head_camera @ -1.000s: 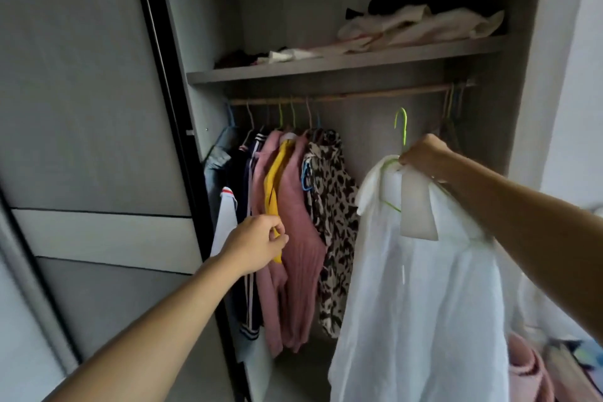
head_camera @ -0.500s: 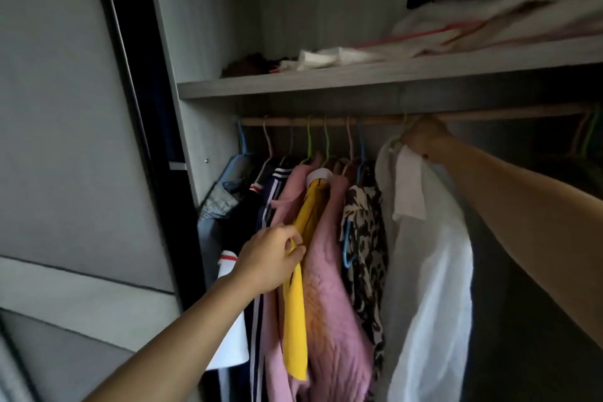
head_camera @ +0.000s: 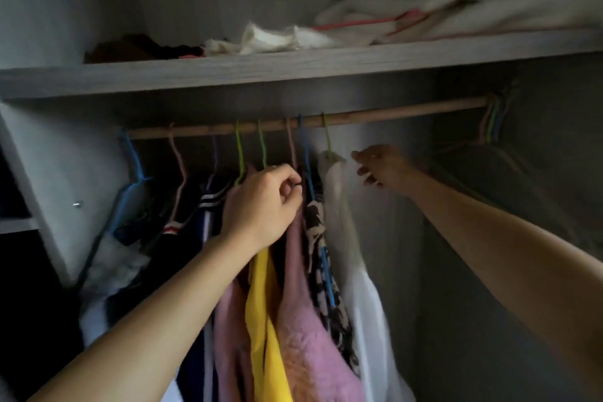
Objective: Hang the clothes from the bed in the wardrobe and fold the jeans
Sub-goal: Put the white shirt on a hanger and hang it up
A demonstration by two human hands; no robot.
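Head view, grey wardrobe shelf (head_camera: 293, 70), wooden rail (head_camera: 391, 112)

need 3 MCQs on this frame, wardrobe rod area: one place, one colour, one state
1. On the rod, the white shirt hangs:
A left of the leopard-print top
B right of it
C at the far left end

2. Its hanger hook is:
A blue
B green
C pink

3. The right hand is:
A open, beside the shirt
B gripping the rod
C pinching the hook

Answers:
1 B, it is the last garment rightward.
2 B, a green hook sits over the rod.
3 A, fingers loose, nothing held.
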